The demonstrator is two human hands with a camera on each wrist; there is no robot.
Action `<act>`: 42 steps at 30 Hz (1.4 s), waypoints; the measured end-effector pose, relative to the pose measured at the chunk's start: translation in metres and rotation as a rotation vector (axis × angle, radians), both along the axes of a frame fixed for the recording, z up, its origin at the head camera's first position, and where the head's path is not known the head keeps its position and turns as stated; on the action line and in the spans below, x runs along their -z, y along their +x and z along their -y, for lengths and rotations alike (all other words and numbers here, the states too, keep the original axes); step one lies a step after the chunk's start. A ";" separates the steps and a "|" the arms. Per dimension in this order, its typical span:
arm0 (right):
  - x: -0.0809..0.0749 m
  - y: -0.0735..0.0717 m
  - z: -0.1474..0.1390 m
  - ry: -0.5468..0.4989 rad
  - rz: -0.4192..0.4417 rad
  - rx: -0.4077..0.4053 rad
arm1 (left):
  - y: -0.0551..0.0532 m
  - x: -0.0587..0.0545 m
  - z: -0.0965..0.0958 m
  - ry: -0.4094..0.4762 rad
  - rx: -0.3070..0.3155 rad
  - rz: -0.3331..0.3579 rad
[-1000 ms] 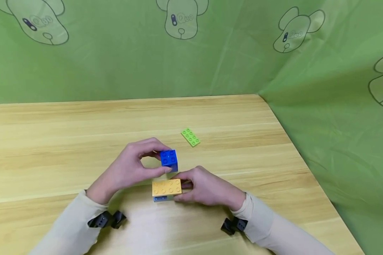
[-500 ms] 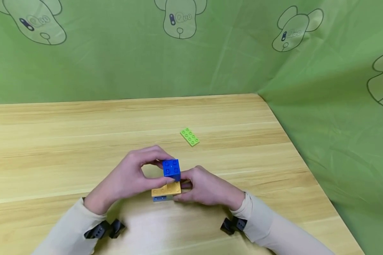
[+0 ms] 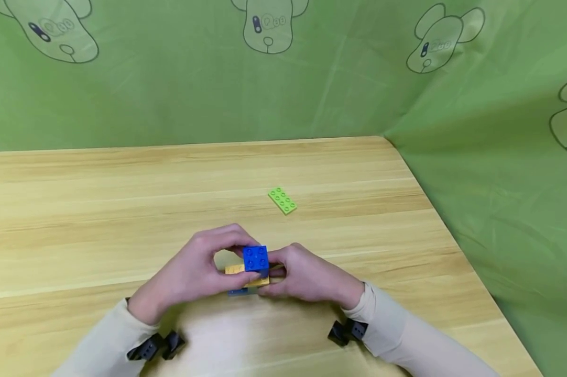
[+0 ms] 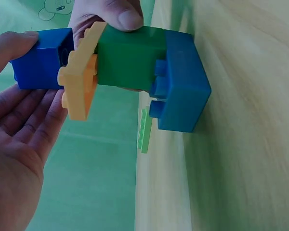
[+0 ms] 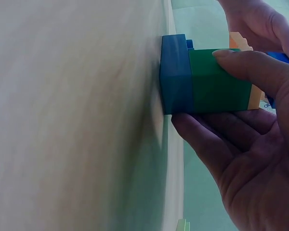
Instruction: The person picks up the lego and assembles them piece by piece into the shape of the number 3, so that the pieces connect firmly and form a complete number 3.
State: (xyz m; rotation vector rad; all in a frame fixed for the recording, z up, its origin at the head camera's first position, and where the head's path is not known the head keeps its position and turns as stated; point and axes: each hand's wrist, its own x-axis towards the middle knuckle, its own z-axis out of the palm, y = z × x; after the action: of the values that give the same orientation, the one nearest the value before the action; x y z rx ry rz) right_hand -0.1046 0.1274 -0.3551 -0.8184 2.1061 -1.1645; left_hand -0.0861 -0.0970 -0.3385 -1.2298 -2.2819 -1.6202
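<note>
My left hand [image 3: 196, 264] pinches a square blue toy brick [image 3: 255, 258] between thumb and fingers, over the right end of a thin yellow brick [image 4: 79, 84]. The left wrist view shows this blue brick slightly tilted, part of its hollow underside visible, close against the yellow studs; whether they are joined, I cannot tell. Below the yellow piece come a dark green brick [image 4: 130, 55] and a longer blue brick [image 4: 185, 86] at the bottom of the stack. With thumb and fingers, my right hand [image 3: 307, 275] grips the stack around the green brick.
A flat light green plate with studs [image 3: 282, 200] lies on the wooden table [image 3: 123, 209] beyond the hands. Green cloth [image 3: 170, 94] with printed bear heads hangs behind the table and along its right side. Black devices [image 3: 347, 331] are strapped at both wrists.
My left hand has brought the square blue brick toward me and slightly right, from behind the yellow brick to over its right end. My right hand keeps its grip on the stack.
</note>
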 end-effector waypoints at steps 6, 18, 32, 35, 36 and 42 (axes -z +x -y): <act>0.000 0.000 0.000 0.016 -0.017 0.006 | 0.002 0.004 -0.002 -0.012 0.005 0.007; 0.000 0.001 -0.002 0.034 -0.026 0.007 | 0.004 0.009 -0.005 -0.028 0.017 -0.014; 0.000 -0.001 -0.001 0.022 -0.027 -0.012 | 0.011 0.009 -0.004 -0.067 -0.052 -0.063; -0.001 -0.001 -0.002 0.033 -0.039 -0.011 | 0.011 0.010 -0.005 -0.075 -0.064 -0.072; -0.001 -0.001 -0.002 0.034 -0.041 -0.009 | 0.011 0.010 -0.005 -0.078 -0.069 -0.071; -0.002 0.001 0.000 0.013 -0.031 -0.007 | 0.010 0.011 -0.005 -0.097 -0.100 -0.082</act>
State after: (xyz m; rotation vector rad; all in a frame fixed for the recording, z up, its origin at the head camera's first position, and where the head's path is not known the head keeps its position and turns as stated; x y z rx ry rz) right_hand -0.1036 0.1276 -0.3536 -0.8423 2.1323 -1.1398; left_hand -0.0756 -0.0916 -0.3492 -1.1582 -2.3559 -1.4150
